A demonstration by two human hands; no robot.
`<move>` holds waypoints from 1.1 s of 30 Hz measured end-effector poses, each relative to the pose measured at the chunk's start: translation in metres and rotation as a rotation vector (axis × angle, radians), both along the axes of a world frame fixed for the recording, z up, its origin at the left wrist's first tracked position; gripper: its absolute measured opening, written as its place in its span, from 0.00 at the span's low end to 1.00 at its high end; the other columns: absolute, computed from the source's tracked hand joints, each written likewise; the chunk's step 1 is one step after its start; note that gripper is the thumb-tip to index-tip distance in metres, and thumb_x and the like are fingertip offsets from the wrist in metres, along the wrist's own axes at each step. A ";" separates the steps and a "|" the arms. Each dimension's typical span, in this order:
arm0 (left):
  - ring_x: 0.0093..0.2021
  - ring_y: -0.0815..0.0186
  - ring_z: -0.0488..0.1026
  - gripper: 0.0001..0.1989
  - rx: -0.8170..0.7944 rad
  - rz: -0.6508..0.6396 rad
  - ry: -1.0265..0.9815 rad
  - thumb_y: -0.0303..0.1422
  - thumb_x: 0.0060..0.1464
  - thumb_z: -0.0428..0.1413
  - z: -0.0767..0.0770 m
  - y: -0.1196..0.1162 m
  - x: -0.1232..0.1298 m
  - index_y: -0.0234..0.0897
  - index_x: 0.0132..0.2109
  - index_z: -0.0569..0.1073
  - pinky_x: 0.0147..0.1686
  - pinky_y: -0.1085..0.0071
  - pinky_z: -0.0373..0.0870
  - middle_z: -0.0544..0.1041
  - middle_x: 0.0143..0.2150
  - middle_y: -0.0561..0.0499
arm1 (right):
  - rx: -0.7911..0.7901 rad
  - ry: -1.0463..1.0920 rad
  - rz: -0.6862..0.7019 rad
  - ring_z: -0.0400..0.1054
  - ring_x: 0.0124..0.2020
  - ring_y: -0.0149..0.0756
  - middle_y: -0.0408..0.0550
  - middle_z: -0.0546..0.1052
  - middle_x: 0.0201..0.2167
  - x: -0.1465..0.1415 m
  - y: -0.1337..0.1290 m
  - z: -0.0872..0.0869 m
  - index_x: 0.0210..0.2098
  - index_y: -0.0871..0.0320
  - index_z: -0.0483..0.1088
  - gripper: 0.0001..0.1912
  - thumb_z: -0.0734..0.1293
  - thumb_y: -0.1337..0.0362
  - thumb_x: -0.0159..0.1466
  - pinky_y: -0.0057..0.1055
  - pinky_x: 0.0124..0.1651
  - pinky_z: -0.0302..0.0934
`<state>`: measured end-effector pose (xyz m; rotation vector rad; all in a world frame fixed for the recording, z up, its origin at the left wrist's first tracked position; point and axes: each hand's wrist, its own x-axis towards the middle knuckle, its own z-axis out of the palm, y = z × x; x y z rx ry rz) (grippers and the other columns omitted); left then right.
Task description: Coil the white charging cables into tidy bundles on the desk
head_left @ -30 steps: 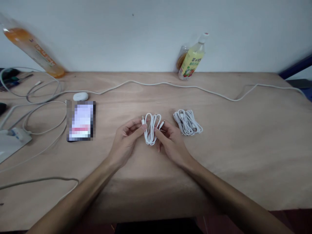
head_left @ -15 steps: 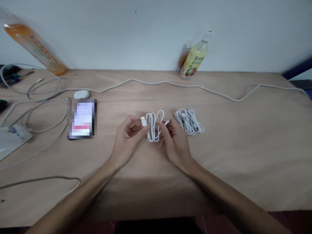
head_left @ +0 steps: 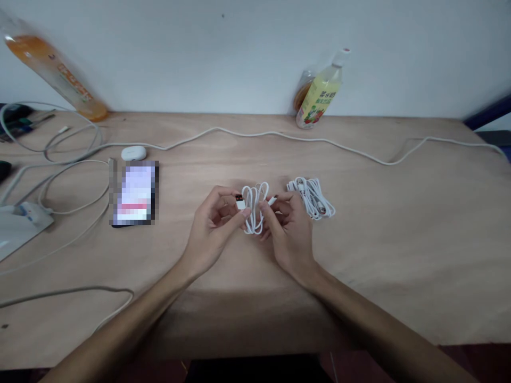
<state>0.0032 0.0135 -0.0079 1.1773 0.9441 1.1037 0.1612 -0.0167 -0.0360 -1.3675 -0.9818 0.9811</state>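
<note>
Between my two hands is a coiled white USB cable (head_left: 254, 210), held just above the wooden table. My left hand (head_left: 217, 223) pinches its left side by thumb and fingers, with the flat USB plug pointing up there. The right side of the coil is in the closed fingers of my right hand (head_left: 290, 229), where the small plug at the other end sticks out. Just beyond my right hand lies a pile of coiled white cables (head_left: 313, 198), some with plugs showing.
Left of my hands lie a phone (head_left: 136, 192) with a blurred screen and a white earbud case (head_left: 133, 153). A long white cord (head_left: 275, 135) crosses the table. Two bottles, one orange (head_left: 59, 74), one yellow (head_left: 319, 96), lean on the wall. Loose cables and a power strip (head_left: 34, 213) lie left.
My left hand has shifted slightly right, and the USB plug in it has turned so its dark side shows. My right hand stays nearly in place, still holding the coil.
</note>
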 end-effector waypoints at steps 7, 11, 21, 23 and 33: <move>0.35 0.65 0.78 0.10 -0.098 -0.109 0.015 0.37 0.58 0.72 -0.005 0.001 -0.003 0.38 0.41 0.83 0.40 0.69 0.76 0.82 0.34 0.52 | 0.113 -0.001 0.033 0.68 0.20 0.29 0.36 0.76 0.27 0.002 0.000 0.004 0.39 0.50 0.66 0.14 0.76 0.56 0.68 0.27 0.20 0.60; 0.36 0.66 0.76 0.08 -0.098 -0.137 0.020 0.37 0.60 0.71 -0.008 0.000 -0.003 0.38 0.41 0.85 0.40 0.69 0.75 0.81 0.35 0.52 | 0.177 -0.033 0.096 0.69 0.25 0.29 0.36 0.75 0.27 0.002 0.000 0.005 0.35 0.51 0.70 0.11 0.74 0.59 0.70 0.29 0.28 0.64; 0.44 0.64 0.80 0.11 -0.109 -0.102 -0.142 0.37 0.57 0.75 -0.008 0.002 0.001 0.39 0.34 0.82 0.52 0.67 0.75 0.85 0.41 0.52 | 0.232 0.008 0.176 0.65 0.29 0.30 0.37 0.72 0.31 0.005 0.001 0.002 0.38 0.51 0.72 0.09 0.69 0.57 0.75 0.30 0.33 0.62; 0.42 0.65 0.80 0.12 -0.149 -0.113 -0.156 0.39 0.59 0.73 -0.009 0.001 0.000 0.39 0.33 0.81 0.50 0.68 0.76 0.85 0.39 0.52 | 0.237 0.000 0.175 0.67 0.31 0.31 0.38 0.74 0.33 0.006 0.001 0.002 0.40 0.51 0.73 0.08 0.68 0.57 0.76 0.30 0.35 0.64; 0.53 0.51 0.86 0.10 -0.271 -0.037 -0.326 0.39 0.63 0.69 -0.006 0.001 0.001 0.38 0.41 0.80 0.57 0.52 0.82 0.88 0.50 0.43 | 0.170 0.173 0.124 0.80 0.42 0.39 0.43 0.83 0.41 0.010 0.006 0.005 0.45 0.49 0.76 0.10 0.70 0.50 0.75 0.39 0.46 0.77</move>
